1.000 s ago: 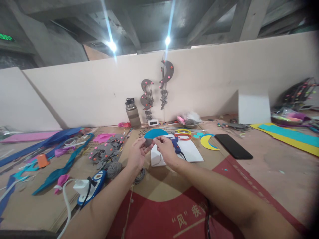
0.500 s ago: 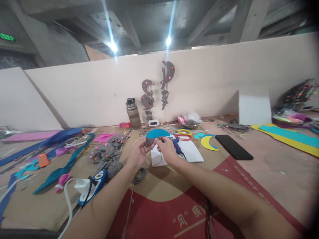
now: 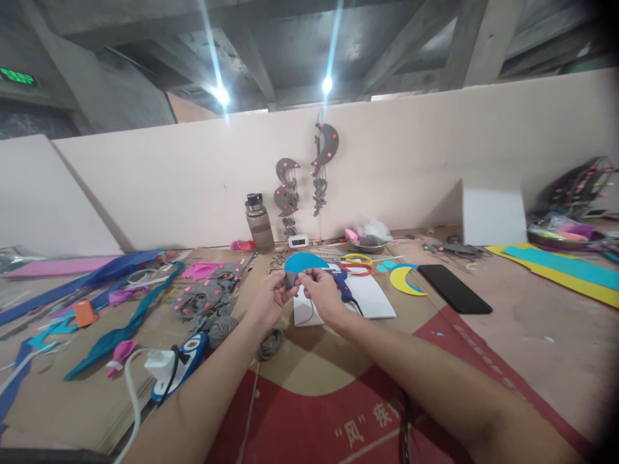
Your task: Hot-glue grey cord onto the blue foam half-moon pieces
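Between my two hands is a small grey felt piece (image 3: pixel 291 280). My left hand (image 3: pixel 271 298) pinches it from the left, thumb and fingers closed. My right hand (image 3: pixel 320 293) is closed in a pinch at its right edge, and a thin grey cord (image 3: pixel 311 312) hangs below those fingers. The fingertips hide where cord and felt meet. Just behind the hands lies a round blue felt piece (image 3: pixel 304 260). Under and right of them is a white board (image 3: pixel 377 299), with a blue glue gun (image 3: pixel 342 283) on it, partly covered by my right hand.
Left are a power strip (image 3: pixel 186 361), grey yarn (image 3: pixel 222 330), a cord coil (image 3: pixel 269 345) and dotted grey felt pieces (image 3: pixel 210 293). Right are yellow-handled scissors (image 3: pixel 358 259), a yellow crescent (image 3: pixel 405 281) and a black phone (image 3: pixel 454 288). A bottle (image 3: pixel 260 225) stands behind, near hanging moon ornaments (image 3: pixel 329 142).
The grey felt piece has turned a little and sits more upright between my fingers. Both hands stay in nearly the same place; the view has shifted slightly.
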`<action>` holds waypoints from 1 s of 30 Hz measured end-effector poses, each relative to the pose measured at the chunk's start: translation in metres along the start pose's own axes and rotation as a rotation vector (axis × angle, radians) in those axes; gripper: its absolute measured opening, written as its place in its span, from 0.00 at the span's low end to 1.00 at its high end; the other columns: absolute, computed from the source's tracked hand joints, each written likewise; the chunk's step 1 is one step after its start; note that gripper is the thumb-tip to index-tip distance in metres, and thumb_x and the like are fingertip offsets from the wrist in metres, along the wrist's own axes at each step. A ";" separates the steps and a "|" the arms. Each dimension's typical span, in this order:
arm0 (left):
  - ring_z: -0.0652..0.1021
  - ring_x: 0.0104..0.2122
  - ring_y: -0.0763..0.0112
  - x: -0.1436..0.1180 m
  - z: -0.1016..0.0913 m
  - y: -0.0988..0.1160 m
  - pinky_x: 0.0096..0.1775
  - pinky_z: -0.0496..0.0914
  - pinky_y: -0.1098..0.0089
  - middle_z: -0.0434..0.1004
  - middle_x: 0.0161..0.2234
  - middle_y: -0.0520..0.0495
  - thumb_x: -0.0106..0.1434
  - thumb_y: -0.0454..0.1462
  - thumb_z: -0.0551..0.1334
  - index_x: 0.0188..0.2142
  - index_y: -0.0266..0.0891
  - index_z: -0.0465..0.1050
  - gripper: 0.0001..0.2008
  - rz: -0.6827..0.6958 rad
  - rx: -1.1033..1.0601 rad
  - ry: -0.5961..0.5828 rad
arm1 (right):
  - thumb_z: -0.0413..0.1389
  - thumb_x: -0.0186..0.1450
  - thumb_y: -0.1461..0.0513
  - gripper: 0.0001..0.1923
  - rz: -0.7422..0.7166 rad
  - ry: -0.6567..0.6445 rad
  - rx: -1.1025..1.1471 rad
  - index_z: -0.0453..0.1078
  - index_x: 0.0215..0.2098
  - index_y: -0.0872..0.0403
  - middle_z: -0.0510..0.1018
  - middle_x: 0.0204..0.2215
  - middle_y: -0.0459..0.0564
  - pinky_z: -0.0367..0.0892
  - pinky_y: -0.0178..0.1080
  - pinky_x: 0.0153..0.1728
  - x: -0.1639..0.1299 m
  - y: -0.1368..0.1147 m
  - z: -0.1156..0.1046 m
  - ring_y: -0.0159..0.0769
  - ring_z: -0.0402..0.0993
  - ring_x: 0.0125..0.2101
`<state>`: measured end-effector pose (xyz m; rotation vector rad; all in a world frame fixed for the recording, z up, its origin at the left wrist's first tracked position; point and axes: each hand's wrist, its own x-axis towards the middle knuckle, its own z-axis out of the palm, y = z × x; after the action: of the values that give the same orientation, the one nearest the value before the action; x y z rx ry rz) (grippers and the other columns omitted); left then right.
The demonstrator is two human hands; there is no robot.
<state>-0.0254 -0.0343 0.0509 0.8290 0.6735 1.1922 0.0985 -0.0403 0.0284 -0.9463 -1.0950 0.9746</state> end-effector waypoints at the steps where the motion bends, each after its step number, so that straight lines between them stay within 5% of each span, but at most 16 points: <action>1: 0.78 0.26 0.76 0.000 0.000 -0.002 0.28 0.73 0.78 0.77 0.28 0.46 0.56 0.34 0.61 0.32 0.34 0.68 0.05 0.020 0.016 0.007 | 0.55 0.55 0.53 0.13 0.000 0.006 -0.004 0.66 0.29 0.55 0.72 0.21 0.44 0.51 0.31 0.18 0.000 0.000 0.000 0.24 0.55 0.16; 9: 0.75 0.25 0.73 -0.003 0.000 -0.008 0.26 0.74 0.70 0.73 0.30 0.49 0.52 0.41 0.65 0.34 0.36 0.66 0.13 0.247 0.378 0.046 | 0.55 0.55 0.57 0.09 -0.073 0.059 -0.123 0.67 0.26 0.54 0.62 0.18 0.39 0.52 0.32 0.21 -0.007 -0.011 -0.001 0.26 0.54 0.19; 18: 0.73 0.27 0.73 -0.007 0.005 -0.013 0.15 0.63 0.79 0.72 0.35 0.46 0.53 0.43 0.64 0.38 0.37 0.66 0.16 0.339 0.665 -0.019 | 0.52 0.57 0.59 0.07 -0.216 0.063 -0.339 0.69 0.29 0.54 0.68 0.21 0.42 0.57 0.34 0.27 -0.009 -0.015 -0.002 0.29 0.60 0.23; 23: 0.70 0.20 0.75 -0.013 0.011 -0.010 0.15 0.62 0.77 0.72 0.28 0.49 0.54 0.40 0.63 0.35 0.38 0.67 0.11 0.355 0.619 0.068 | 0.51 0.60 0.59 0.07 -0.296 -0.006 -0.360 0.70 0.32 0.52 0.73 0.28 0.46 0.61 0.36 0.32 -0.014 -0.016 -0.001 0.33 0.66 0.28; 30: 0.76 0.32 0.69 -0.012 0.012 -0.013 0.24 0.69 0.75 0.74 0.34 0.47 0.56 0.38 0.62 0.36 0.40 0.65 0.09 0.280 0.412 0.047 | 0.50 0.61 0.58 0.05 -0.260 -0.038 -0.243 0.63 0.34 0.52 0.69 0.27 0.44 0.63 0.35 0.32 -0.019 -0.013 0.000 0.32 0.66 0.28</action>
<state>-0.0118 -0.0501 0.0470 1.2759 0.8787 1.3471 0.0976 -0.0619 0.0360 -0.9533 -1.3533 0.6592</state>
